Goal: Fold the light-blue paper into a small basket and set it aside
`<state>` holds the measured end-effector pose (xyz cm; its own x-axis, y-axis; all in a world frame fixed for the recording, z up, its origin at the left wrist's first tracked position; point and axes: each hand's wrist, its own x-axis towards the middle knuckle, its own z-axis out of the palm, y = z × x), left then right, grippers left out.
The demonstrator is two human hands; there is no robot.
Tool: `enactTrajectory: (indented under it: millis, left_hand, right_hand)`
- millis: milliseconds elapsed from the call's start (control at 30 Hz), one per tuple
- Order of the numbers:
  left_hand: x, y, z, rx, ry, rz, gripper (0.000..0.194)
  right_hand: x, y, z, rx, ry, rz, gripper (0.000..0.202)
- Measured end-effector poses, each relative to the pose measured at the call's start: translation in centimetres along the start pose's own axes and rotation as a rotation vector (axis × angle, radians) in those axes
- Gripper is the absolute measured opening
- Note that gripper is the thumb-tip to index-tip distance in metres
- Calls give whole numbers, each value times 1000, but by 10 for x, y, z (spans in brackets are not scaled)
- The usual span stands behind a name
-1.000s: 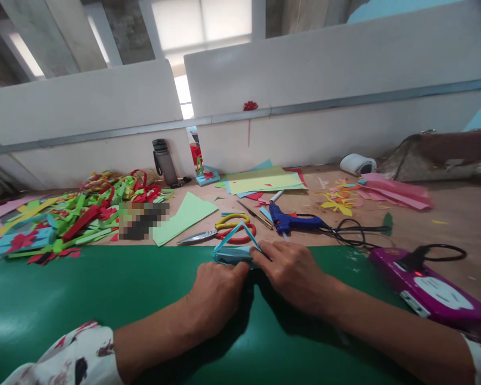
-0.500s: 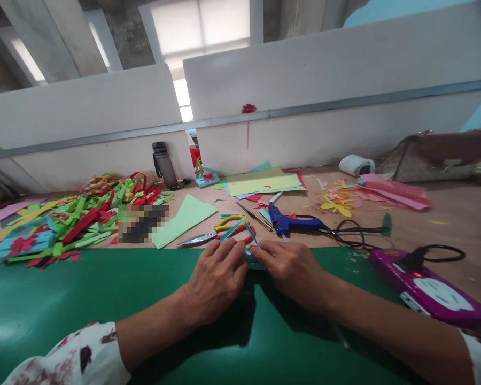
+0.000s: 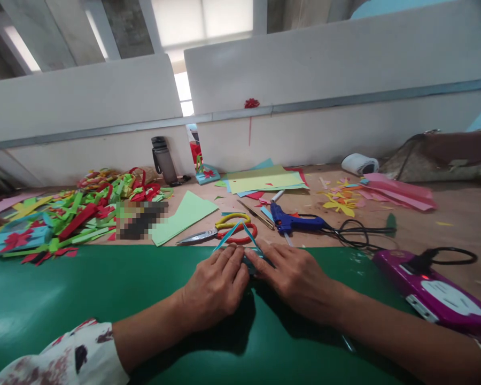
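Observation:
A small blue paper basket is between my two hands, over the front part of the green mat. Its narrow blue strip handle rises to a peak above my fingertips. My left hand has its fingers bent together over the basket's left side. From the right, my right hand pinches the other side with thumb and fingers. Most of the basket's body is hidden behind the fingers. Scissors with yellow and red handles lie just beyond, and a blue glue gun rests at the right.
Heaped paper strips and a blue paper basket with a red flower lie left. Green paper sheets, coloured sheets and a bottle are farther back. A purple power strip with black cable sits near my right forearm.
My hands have shifted slightly on the basket, and my right fingers lie flatter along its side. The blue handle now shows as a clearer peak. The view has tilted a little.

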<state>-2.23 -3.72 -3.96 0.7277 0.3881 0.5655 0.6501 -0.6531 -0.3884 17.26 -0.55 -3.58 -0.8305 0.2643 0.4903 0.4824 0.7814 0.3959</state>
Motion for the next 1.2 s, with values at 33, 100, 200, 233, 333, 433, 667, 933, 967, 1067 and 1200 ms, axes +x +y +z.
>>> enactTrajectory:
  millis: [33, 100, 200, 233, 333, 433, 667, 933, 967, 1067, 1200]
  left_hand:
    - [0, 0, -1, -6, 3, 10, 23]
    - [0, 0, -3, -9, 29, 34, 22]
    - [1, 0, -6, 31, 95, 71, 20]
    - [0, 0, -7, 47, 108, 75, 20]
    - [0, 0, -7, 67, 101, 81, 19]
    - [0, 0, -8, 50, 90, 87, 19]
    - [-4, -20, -19, -390, 233, -435, 15]
    - [-11, -48, -18, -957, -172, -633, 28]
    - [-12, -50, -18, -999, -196, -619, 29]
    - [-13, -56, -20, -1074, -307, -576, 30]
    - [-15, -57, -21, -942, -360, -546, 30]
  right_hand:
    - [0, -1, -1, -30, 11, -19, 34]
    - [0, -1, -3, -73, 40, -39, 38]
    - [1, -2, -5, -88, 59, -35, 37]
    - [1, -2, -5, -84, 56, -35, 36]
    - [2, -2, -4, -65, 30, -36, 36]
    - [1, -1, -3, -68, 10, -42, 37]
    - [-2, 2, -3, -43, 23, -73, 39]
    - [-3, 4, -2, -43, 41, -75, 41]
    - [-4, 4, -3, -39, 45, -78, 42]
    - [-4, 5, -4, -1, 46, -85, 41]
    - [-4, 7, -4, 36, 60, -96, 40]
